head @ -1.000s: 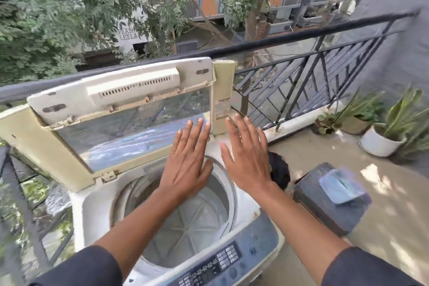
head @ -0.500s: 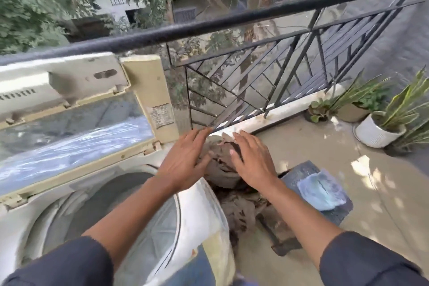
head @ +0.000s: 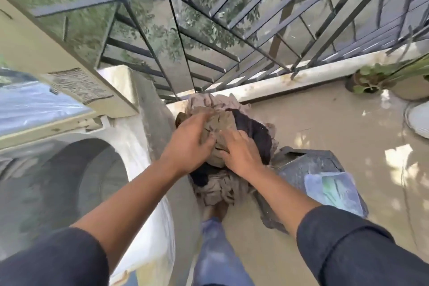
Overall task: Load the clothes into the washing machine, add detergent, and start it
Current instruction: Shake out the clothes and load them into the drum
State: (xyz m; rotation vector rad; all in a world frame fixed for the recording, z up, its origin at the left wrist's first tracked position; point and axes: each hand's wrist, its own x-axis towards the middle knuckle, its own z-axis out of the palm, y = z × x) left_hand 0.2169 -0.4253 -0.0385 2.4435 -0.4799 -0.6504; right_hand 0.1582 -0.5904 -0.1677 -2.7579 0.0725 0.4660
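Observation:
A heap of beige and dark clothes lies on the balcony floor just right of the white top-loading washing machine. The machine's lid stands raised and its drum is open and dark inside. My left hand and my right hand both press down on the beige garment at the top of the heap, fingers curled into the cloth. A pale blue-green packet rests on a dark grey block to the right of the clothes.
A black metal railing runs along the balcony edge behind the heap. Potted plants and a white pot stand at the far right. My leg in blue trousers is below the heap on the tan floor.
The view swung right and down from the machine's drum to the floor. Both hands moved from above the drum onto the clothes heap and have sunk their fingers into the top garment.

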